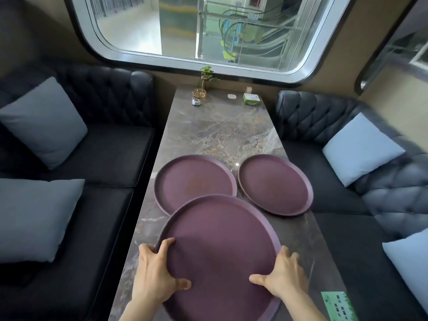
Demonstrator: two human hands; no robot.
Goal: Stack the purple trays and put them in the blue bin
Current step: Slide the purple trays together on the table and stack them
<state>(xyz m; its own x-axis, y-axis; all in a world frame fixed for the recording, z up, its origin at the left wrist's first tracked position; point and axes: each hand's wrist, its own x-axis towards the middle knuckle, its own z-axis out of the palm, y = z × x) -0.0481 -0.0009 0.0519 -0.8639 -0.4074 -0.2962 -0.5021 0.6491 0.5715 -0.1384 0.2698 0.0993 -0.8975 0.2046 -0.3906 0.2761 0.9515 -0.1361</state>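
Three round purple trays are in view on a long marble table [222,130]. The nearest tray [220,249] is raised and tilted, its far rim overlapping the left tray [192,179]. My left hand [155,274] grips its left rim, thumb on the tray's inner face. My right hand [282,276] grips its right rim the same way. The right tray [273,184] lies flat beside the left one, its right edge sticking out past the table's side. No blue bin is in view.
Black tufted sofas with grey-blue cushions [46,121] flank the table on both sides. At the far end stand a small plant [206,77], a glass cup [199,93] and a green box [251,99]. A green card [338,304] lies at the near right.
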